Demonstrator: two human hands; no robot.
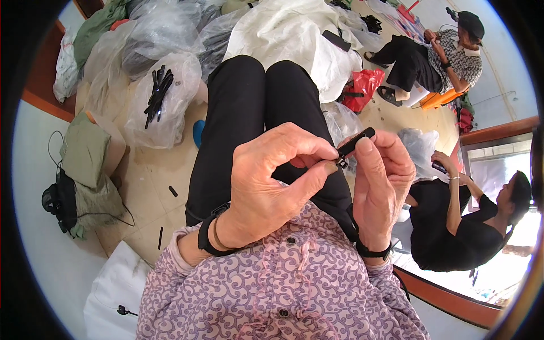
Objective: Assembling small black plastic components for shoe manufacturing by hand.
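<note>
Above my lap, both my hands meet at a small black bar-shaped piece [357,142] with a tiny shiny metal part at its lower left end; its exact kind cannot be made out. My right hand [378,187] pinches the bar between thumb and fingers. My left hand [272,181] closes thumb and index fingertips on the metal end, where the fingertips hide part of it. The bar tilts up toward the right.
Left of my knees, a clear plastic bag [187,68] carries a bundle of black strips [158,96]. Loose black pieces [173,191] lie on the tiled floor. White cloth [283,34] spreads ahead, beside a red bag [365,90]. Two people [436,62] sit at right, handling small items.
</note>
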